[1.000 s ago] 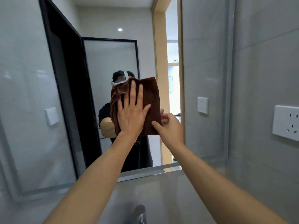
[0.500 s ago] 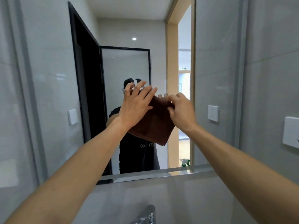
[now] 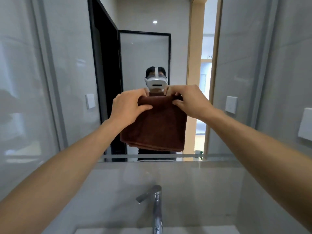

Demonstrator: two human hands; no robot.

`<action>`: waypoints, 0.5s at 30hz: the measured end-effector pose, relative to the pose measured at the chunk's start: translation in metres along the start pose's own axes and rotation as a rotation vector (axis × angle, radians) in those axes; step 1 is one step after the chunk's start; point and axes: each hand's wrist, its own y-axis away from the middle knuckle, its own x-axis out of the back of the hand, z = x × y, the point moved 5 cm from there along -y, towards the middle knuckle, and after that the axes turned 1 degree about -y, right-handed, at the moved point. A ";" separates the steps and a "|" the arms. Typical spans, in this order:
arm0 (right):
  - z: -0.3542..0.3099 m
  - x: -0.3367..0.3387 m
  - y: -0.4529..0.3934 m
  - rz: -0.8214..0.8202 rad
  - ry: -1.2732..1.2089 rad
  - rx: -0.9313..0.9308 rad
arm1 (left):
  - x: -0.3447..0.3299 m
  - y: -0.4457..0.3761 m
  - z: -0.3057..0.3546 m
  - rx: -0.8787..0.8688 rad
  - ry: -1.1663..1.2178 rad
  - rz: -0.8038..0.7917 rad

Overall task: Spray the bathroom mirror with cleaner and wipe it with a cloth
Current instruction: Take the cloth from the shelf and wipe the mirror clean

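While both arms reach up toward the centre of the frame, the two hands share one brown cloth (image 3: pixel 157 125) and hold it up in front of the bathroom mirror (image 3: pixel 145 53). Left hand (image 3: pixel 129 105) has its fingers curled over the cloth's top left corner, thumb pressed across the front of the fabric, so it's a proper grip, not just a touch. Right hand (image 3: pixel 187 100) does the same on the top right corner: fingers hooked over the folded upper edge, thumb pinching from the near side. Neither hand is spread flat.

The cloth is folded into a thick square, a few layers showing along its lower edge, and it hangs down from the two grips right in the middle of the picture. Can't tell whether it's actually touching the glass or just held close to it.

Mirror fills most of the upper half. It reflects the person in a white headset (image 3: pixel 156 82), a black door frame (image 3: pixel 104 65) left of centre and a wooden doorway (image 3: pixel 192 65) right of centre. Small green thing, maybe a spray bottle (image 3: pixel 199 152), shows in the reflection near the mirror's bottom edge, right of the cloth, but it's too small to be sure.

Bottom centre there's a chrome faucet (image 3: pixel 156 205), and a white wall socket (image 3: pixel 305 125) sits at the far right edge.
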 end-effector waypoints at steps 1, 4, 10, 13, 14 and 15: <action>-0.001 -0.005 0.003 -0.024 -0.022 0.013 | 0.003 0.007 -0.002 0.053 0.016 -0.038; -0.010 -0.021 0.017 -0.098 -0.073 0.053 | 0.013 0.035 -0.010 0.191 0.025 -0.159; -0.049 -0.067 0.076 -0.324 -0.214 0.088 | 0.042 0.130 -0.026 0.357 0.059 -0.356; -0.079 -0.091 0.118 -0.449 -0.295 0.093 | 0.061 0.189 -0.035 0.459 0.132 -0.469; -0.088 -0.101 0.134 -0.491 -0.315 0.090 | 0.067 0.210 -0.038 0.484 0.158 -0.504; -0.098 -0.111 0.150 -0.534 -0.333 0.089 | 0.073 0.232 -0.041 0.504 0.187 -0.541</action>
